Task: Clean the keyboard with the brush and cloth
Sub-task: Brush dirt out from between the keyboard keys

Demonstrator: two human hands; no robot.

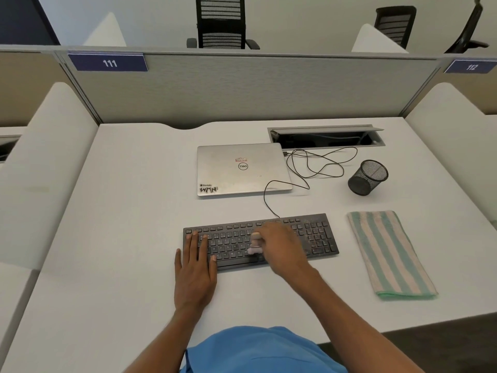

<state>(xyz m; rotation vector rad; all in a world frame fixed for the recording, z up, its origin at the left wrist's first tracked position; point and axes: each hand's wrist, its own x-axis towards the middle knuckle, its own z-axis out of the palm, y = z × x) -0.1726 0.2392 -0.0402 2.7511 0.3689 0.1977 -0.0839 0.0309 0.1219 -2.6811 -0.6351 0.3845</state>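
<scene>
A black keyboard (317, 235) lies on the white desk (129, 211) in front of me. My left hand (195, 267) rests flat on its left end, fingers straight over the keys. My right hand (282, 247) grips a small brush (255, 244) over the middle keys; the brush is blurred and mostly hidden by my fingers. A folded cloth (390, 254) with green and beige stripes lies on the desk to the right of the keyboard, touched by neither hand.
A closed silver laptop (242, 169) sits behind the keyboard, with a black cable (309, 168) looping to the right. A black mesh pen cup (367, 177) stands at the back right, near an open cable tray (325, 137). A grey partition (242, 87) bounds the desk.
</scene>
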